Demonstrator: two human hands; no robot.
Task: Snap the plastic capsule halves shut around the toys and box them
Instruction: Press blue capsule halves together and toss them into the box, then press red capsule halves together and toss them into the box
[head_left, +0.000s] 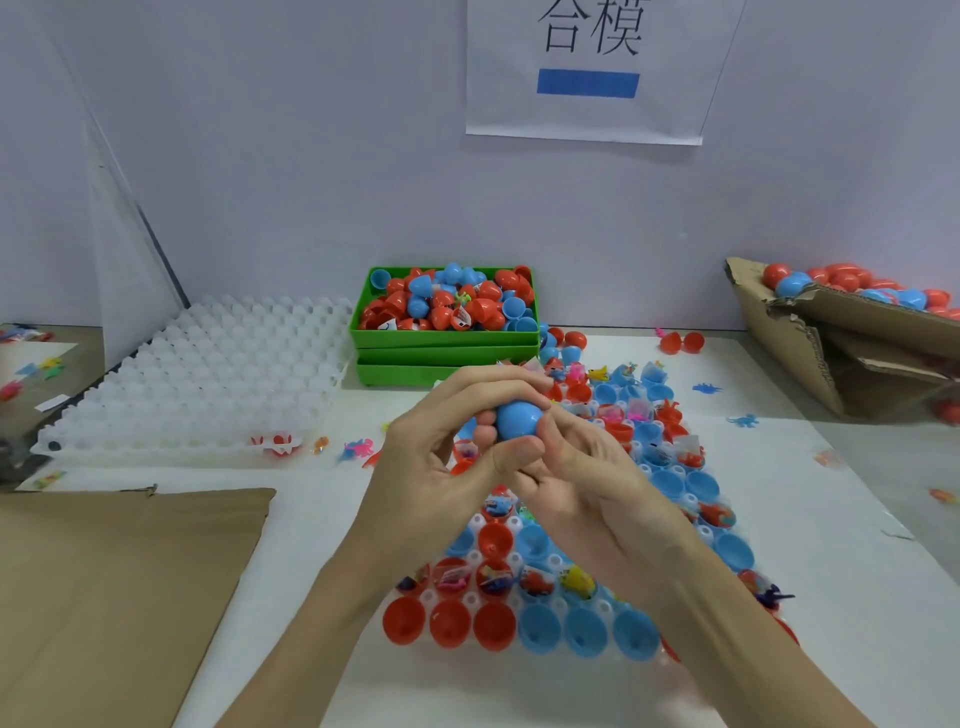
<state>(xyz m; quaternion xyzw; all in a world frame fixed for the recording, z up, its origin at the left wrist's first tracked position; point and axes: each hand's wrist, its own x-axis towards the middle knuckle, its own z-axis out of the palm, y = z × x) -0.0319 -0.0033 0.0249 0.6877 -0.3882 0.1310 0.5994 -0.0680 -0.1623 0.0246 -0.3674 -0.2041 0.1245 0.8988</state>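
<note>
Both my hands hold one blue capsule (517, 420) above the middle of the table. My left hand (441, 457) curls over it from the left, fingers on top and thumb below. My right hand (576, 467) grips it from the right and underneath. Under the hands lies a white holder tray (558, 561) with red and blue capsule halves, some with small toys inside. A row of empty red halves (449, 623) and blue halves (587, 631) sits at its near edge. A cardboard box (841, 332) at the far right holds closed red and blue capsules.
A green bin (444, 340) full of loose capsule halves stands at the back centre on stacked green trays. An empty white holder tray (208, 374) lies at the left. Flat cardboard (114, 587) covers the near left. Loose small toys (743, 420) lie scattered on the white table.
</note>
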